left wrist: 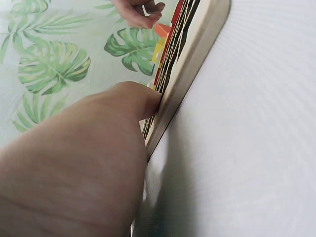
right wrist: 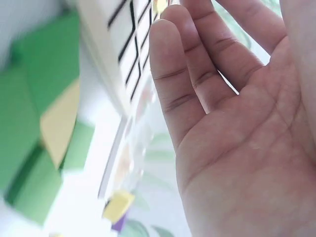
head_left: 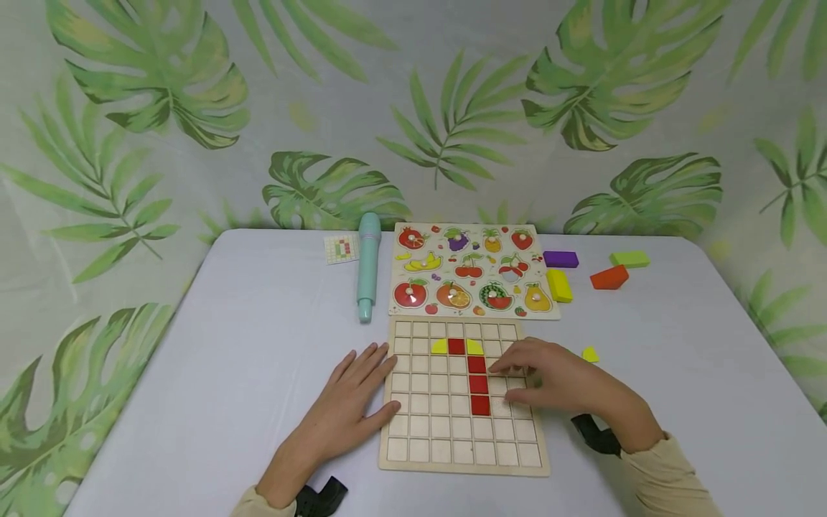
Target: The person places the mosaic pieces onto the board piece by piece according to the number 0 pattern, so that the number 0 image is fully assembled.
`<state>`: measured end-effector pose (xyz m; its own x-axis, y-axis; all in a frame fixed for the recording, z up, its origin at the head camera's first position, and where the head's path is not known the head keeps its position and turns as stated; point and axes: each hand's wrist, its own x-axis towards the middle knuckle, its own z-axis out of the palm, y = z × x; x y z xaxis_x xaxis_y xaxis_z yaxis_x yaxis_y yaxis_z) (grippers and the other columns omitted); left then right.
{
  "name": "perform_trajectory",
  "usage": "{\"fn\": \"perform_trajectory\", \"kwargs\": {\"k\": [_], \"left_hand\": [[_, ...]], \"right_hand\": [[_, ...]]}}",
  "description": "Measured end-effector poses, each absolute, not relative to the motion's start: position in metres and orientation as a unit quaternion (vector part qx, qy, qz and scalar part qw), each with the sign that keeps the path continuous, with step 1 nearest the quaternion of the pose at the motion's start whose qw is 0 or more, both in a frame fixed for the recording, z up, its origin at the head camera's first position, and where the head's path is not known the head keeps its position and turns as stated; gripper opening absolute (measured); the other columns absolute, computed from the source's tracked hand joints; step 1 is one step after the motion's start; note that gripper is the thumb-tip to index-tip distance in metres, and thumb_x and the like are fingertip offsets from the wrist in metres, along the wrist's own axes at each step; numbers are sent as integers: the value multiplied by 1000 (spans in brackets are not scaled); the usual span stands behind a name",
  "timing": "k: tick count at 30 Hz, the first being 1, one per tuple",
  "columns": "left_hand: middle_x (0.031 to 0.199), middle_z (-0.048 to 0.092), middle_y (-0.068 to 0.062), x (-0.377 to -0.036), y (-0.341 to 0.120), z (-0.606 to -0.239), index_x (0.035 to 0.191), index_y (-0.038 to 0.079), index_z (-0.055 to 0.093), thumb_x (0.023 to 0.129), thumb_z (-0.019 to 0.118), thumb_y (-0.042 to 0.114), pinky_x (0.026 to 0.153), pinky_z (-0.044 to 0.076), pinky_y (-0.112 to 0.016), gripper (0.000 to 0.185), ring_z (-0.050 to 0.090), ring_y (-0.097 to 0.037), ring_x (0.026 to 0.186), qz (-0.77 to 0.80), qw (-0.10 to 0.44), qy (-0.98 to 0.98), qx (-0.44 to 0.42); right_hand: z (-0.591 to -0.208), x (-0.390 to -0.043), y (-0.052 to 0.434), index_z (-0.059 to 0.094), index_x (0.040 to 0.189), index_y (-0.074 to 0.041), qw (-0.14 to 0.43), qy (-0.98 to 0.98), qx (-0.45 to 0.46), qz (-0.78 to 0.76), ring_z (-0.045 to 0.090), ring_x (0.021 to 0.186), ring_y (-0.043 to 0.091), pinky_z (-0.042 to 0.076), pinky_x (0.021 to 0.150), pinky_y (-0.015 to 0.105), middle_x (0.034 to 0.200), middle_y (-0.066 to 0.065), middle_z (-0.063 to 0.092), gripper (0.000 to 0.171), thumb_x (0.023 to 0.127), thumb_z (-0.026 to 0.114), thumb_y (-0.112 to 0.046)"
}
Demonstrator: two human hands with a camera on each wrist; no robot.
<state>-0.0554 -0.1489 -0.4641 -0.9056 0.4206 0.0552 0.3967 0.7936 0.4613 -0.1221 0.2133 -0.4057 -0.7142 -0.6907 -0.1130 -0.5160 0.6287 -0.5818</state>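
A wooden grid board lies on the table, divided into small square cells. Several red squares sit in it, mostly in one column. Yellow curved pieces flank the topmost red square. My left hand rests at the board's left edge with its fingers extended; its thumb touches the rim in the left wrist view. Over the right part of the board is my right hand, fingers loosely bent near the red column. From the right wrist view, the palm and visible fingers hold nothing.
Behind the board lies a fruit puzzle. A teal pen-like stick and a small pattern card are left of it. Purple, yellow, orange and green blocks lie right. More green pieces appear near my right wrist.
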Motion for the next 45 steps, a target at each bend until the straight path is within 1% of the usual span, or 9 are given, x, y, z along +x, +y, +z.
{"fn": "perform_trajectory", "kwargs": {"k": [2, 9, 14, 22, 29, 34, 38, 41, 45], "left_hand": [[170, 29, -6, -56, -149, -465, 160, 12, 39, 101, 60, 48, 130, 12, -48, 72, 21, -24, 159, 240, 25, 946, 217], [170, 29, -6, -56, -149, -466, 160, 13, 39, 101, 59, 48, 130, 12, -47, 72, 22, -24, 159, 234, 21, 947, 219], [169, 30, -7, -55, -149, -464, 160, 12, 39, 101, 60, 48, 130, 13, -47, 72, 23, -25, 158, 232, 19, 948, 216], [169, 29, -5, -55, -149, -464, 160, 12, 39, 101, 60, 48, 130, 13, -48, 71, 22, -24, 159, 233, 16, 948, 215], [170, 29, -5, -56, -149, -466, 160, 13, 39, 101, 60, 48, 130, 13, -47, 72, 22, -23, 159, 231, 18, 949, 215], [169, 30, -5, -56, -148, -465, 160, 13, 40, 101, 60, 48, 130, 14, -48, 71, 23, -24, 158, 232, 16, 949, 215], [169, 31, -5, -56, -148, -465, 160, 13, 40, 101, 60, 48, 130, 14, -48, 71, 23, -24, 158, 230, 13, 949, 214], [169, 31, -5, -56, -148, -465, 160, 13, 40, 101, 60, 48, 130, 14, -47, 71, 23, -24, 158, 229, 13, 949, 214], [169, 30, -5, -55, -148, -465, 160, 13, 40, 101, 60, 48, 130, 14, -47, 71, 23, -24, 158, 228, 14, 950, 214]], "right_hand": [[-404, -123, 222, 75, 121, -25, 156, 890, -334, -269, 59, 96, 9, 56, 81, 28, 115, -13, 70, 36, 87, 85, -27], [-404, -122, 251, 75, 121, -23, 130, 913, -287, -258, 59, 96, 9, 57, 81, 28, 113, -12, 70, 37, 86, 85, -31], [-406, -125, 272, 75, 121, -19, 102, 923, -264, -262, 60, 94, 10, 57, 78, 26, 112, -9, 70, 39, 84, 87, -27], [-410, -135, 300, 73, 123, -15, 75, 935, -247, -242, 61, 96, 11, 58, 80, 26, 117, -5, 72, 42, 84, 87, -22], [-417, -140, 323, 73, 124, -12, 89, 951, -197, -223, 59, 98, 14, 58, 80, 26, 119, 2, 71, 44, 84, 87, -20], [-421, -140, 333, 74, 121, -13, 87, 951, -202, -217, 59, 98, 12, 59, 81, 26, 118, 2, 71, 39, 84, 85, -14], [-421, -139, 336, 74, 121, -10, 97, 949, -202, -221, 59, 96, 9, 58, 79, 25, 116, 3, 72, 40, 83, 85, -13], [-421, -138, 335, 74, 121, -9, 114, 947, -196, -229, 58, 92, 6, 56, 77, 22, 108, -1, 72, 41, 83, 86, -16], [-422, -137, 334, 75, 120, -11, 125, 943, -198, -238, 55, 85, 3, 54, 74, 20, 95, -9, 65, 39, 82, 86, -16]]}}
